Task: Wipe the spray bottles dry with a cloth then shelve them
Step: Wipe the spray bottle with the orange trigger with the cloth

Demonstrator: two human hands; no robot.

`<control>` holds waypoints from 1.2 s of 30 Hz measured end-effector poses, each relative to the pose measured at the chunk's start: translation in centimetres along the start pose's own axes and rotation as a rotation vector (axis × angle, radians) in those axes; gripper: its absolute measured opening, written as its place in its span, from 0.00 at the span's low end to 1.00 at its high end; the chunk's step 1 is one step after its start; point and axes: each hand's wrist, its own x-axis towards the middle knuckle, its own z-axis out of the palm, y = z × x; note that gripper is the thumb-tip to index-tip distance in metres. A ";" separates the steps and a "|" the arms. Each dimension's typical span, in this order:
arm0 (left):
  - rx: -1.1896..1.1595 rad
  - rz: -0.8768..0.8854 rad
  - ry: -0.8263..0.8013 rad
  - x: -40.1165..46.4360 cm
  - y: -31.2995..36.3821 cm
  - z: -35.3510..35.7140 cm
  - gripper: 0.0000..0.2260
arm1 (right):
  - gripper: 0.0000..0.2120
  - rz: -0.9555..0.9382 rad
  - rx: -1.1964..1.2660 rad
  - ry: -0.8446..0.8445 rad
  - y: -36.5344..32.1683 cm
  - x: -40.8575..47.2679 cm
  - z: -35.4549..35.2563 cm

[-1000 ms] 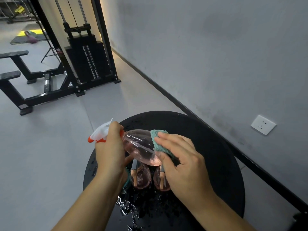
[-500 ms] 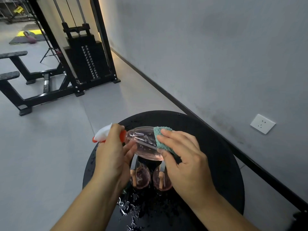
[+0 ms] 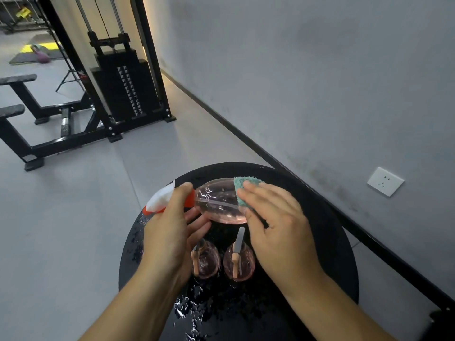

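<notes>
A clear pink spray bottle (image 3: 216, 203) with a white and orange nozzle lies sideways in the air above a round black table (image 3: 325, 232). My left hand (image 3: 172, 232) grips its neck just behind the nozzle. My right hand (image 3: 275, 225) holds a teal cloth (image 3: 242, 190) against the bottle's base end, fingers over the top and thumb underneath. Two more pink spray bottles (image 3: 205, 259) (image 3: 238, 263) stand upright on the table below my hands, seen from above.
Water drops (image 3: 189, 306) cover the near and left parts of the table. A grey wall with a white socket (image 3: 385, 181) runs along the right. A black cable weight machine (image 3: 123, 87) and benches (image 3: 17, 112) stand on the grey floor beyond.
The bottle has shifted slightly right and up. My right hand has slid the cloth from the middle of the bottle's body toward its base end.
</notes>
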 end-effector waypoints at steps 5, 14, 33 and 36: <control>-0.003 -0.038 0.014 -0.4 -1.0 0.4 0.14 | 0.19 -0.130 -0.081 -0.110 -0.9 -0.7 0.4; 0.011 0.028 0.043 -0.2 -0.6 0.2 0.08 | 0.25 -0.054 -0.098 -0.177 -0.9 -0.5 0.0; 0.023 0.021 0.049 -0.1 -0.9 0.5 0.10 | 0.21 -0.027 -0.070 -0.138 -0.5 0.1 -0.1; 0.067 0.040 -0.002 -0.5 -1.0 0.7 0.07 | 0.22 -0.103 -0.062 -0.167 -1.2 -0.4 0.2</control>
